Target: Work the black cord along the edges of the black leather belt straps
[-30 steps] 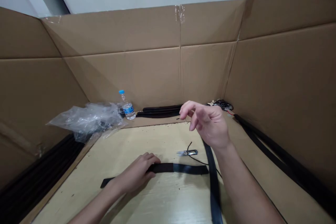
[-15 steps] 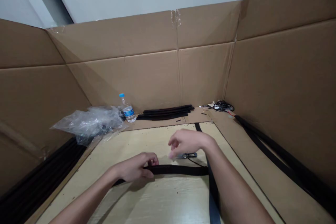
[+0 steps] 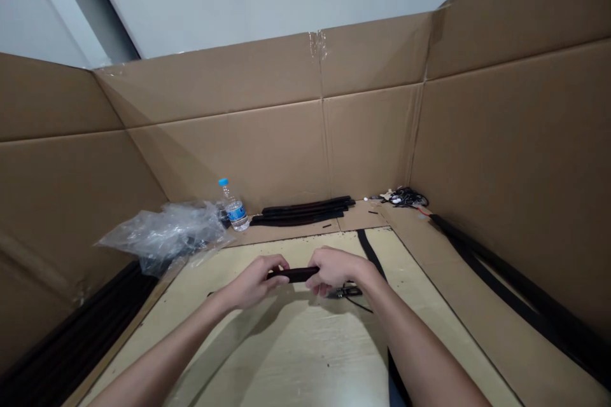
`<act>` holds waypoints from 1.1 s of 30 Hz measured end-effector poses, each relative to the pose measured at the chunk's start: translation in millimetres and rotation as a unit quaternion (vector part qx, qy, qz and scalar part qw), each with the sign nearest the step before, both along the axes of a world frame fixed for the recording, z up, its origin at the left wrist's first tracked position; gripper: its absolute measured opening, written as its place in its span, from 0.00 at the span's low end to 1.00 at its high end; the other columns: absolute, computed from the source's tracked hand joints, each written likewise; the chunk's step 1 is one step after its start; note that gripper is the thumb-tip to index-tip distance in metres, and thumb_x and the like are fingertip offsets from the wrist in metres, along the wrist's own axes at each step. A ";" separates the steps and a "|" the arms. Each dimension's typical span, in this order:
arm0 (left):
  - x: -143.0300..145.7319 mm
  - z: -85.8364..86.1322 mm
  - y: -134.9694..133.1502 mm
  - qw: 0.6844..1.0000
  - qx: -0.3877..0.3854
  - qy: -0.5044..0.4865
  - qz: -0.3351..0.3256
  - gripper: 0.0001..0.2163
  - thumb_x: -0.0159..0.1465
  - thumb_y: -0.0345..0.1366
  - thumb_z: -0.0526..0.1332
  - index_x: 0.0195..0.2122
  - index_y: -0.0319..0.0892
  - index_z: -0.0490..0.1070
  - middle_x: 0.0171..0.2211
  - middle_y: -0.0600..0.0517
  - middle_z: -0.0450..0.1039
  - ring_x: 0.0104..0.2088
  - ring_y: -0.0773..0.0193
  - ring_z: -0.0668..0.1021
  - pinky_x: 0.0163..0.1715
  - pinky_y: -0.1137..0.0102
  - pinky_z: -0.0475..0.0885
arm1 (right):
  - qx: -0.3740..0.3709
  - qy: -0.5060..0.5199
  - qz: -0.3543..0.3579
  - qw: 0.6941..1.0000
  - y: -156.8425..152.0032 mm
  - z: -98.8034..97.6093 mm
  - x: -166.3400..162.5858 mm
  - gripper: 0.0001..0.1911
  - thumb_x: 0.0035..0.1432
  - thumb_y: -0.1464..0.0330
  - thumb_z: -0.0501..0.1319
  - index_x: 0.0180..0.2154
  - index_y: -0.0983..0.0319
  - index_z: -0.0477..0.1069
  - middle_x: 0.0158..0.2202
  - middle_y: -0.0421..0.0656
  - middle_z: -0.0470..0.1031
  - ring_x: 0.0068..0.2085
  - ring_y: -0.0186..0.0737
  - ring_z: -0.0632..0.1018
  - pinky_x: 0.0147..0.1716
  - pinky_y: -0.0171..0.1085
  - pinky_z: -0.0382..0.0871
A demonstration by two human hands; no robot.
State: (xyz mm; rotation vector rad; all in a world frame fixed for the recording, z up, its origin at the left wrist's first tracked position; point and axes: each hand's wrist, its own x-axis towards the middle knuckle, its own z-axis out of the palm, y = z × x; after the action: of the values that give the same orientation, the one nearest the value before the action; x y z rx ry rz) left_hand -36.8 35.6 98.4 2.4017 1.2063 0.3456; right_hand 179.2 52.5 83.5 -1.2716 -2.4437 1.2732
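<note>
Both my hands grip one black strap (image 3: 293, 275) and hold it level, lifted off the pale wooden board (image 3: 296, 356). My left hand (image 3: 252, 280) pinches its left part, my right hand (image 3: 337, 269) closes on its right part. The strap runs on behind my right hand, and a long black length (image 3: 370, 248) of it lies on the board towards the back. Small metal snips (image 3: 346, 291) lie on the board just under my right hand, partly hidden by it.
Cardboard walls (image 3: 501, 159) enclose the board on three sides. A crumpled clear plastic bag (image 3: 162, 232) and a small water bottle (image 3: 233, 206) sit at the back left. Black strips lie along the back wall (image 3: 303, 211), the left side (image 3: 71, 337) and the right side (image 3: 515, 299). Small clutter (image 3: 403, 196) fills the back right corner.
My right hand came down from the air and took hold of the strap beside my left hand. Both hands lifted the strap off the board. The camera tilted up a little.
</note>
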 end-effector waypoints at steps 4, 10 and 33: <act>9.6 -10.2 13.3 0.999 0.045 0.006 0.018 0.10 0.63 0.39 0.52 0.33 0.40 0.68 0.30 0.49 0.73 0.29 0.62 0.71 0.31 0.69 0.65 | 0.040 0.000 -0.027 0.999 1.7 2.5 7.7 0.13 0.56 0.64 0.58 0.29 0.68 0.75 0.26 0.48 0.79 0.25 0.37 0.78 0.21 0.29 0.65; 20.7 -14.9 34.6 0.996 0.077 0.049 0.006 0.10 0.64 0.40 0.51 0.34 0.41 0.67 0.29 0.49 0.74 0.28 0.61 0.72 0.28 0.69 0.63 | 0.093 -0.030 -0.091 0.991 4.7 5.0 20.6 0.15 0.58 0.63 0.57 0.31 0.67 0.76 0.29 0.49 0.80 0.28 0.40 0.79 0.24 0.31 0.65; 58.7 -19.0 173.4 0.970 0.210 0.123 0.016 0.09 0.65 0.31 0.50 0.40 0.39 0.69 0.40 0.43 0.73 0.40 0.57 0.76 0.41 0.65 0.70 | 0.027 -0.241 -0.356 0.902 19.0 12.6 54.6 0.42 0.43 0.54 0.69 0.58 0.62 0.61 0.66 0.58 0.49 0.64 0.68 0.52 0.56 0.59 0.50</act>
State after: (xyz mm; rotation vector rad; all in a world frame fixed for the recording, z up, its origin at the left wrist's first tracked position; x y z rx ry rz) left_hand 21.9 209.0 79.4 2.8596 1.3948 0.3486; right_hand 233.8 71.4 96.0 -2.3772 -1.8694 0.7342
